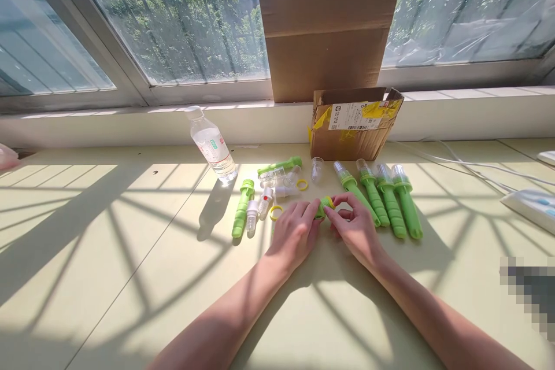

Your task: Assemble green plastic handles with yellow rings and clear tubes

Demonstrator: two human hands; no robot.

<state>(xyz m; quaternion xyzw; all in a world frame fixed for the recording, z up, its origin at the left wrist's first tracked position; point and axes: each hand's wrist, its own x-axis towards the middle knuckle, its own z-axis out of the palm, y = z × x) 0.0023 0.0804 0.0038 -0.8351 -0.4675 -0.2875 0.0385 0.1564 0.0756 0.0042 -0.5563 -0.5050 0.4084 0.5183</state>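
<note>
My left hand (295,230) is closed around a green tube (321,208), most of which its fingers hide. My right hand (354,225) pinches a yellow ring (329,202) at the tube's right end. To the left lie a green tube (243,211), two white threaded pieces (251,217), a loose yellow ring (276,212) and another yellow ring (302,184). Behind them are a green tube (280,166) and clear caps (317,170). Several green tubes with clear tops (392,202) lie side by side just right of my right hand.
A water bottle (213,147) stands at the back left. An open cardboard box (353,127) sits by the window ledge. White cables (468,165) and a power strip (531,208) lie at the right. A pixelated patch covers the lower right edge.
</note>
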